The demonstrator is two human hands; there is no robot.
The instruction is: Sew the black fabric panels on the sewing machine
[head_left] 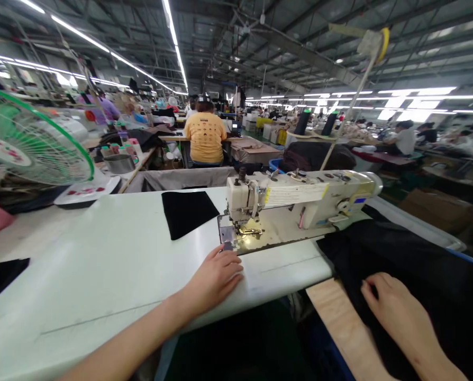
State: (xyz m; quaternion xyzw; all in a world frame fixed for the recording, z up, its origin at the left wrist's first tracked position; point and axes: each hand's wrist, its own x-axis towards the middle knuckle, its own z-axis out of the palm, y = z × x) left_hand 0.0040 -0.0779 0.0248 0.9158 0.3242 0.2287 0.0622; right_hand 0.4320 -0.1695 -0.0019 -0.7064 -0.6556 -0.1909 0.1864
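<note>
A white sewing machine (292,198) stands on the pale table (113,264), its needle area lit. My left hand (216,275) lies on the table edge just in front of the machine's metal plate, fingers spread and holding nothing. At the right, my right hand (395,304) is on a large dark cloth (427,259), with thumb and forefinger pinched on it. A small black fabric piece (187,211) lies flat left of the machine. Another black piece (0,275) is at the far left edge of the table.
A green fan (34,137) stands at the left, near a metal pot (119,163). A wooden board (343,328) juts out below the dark cloth. Ahead, a person in a yellow shirt (205,135) sits facing away. Thread cones (302,123) stand behind the machine.
</note>
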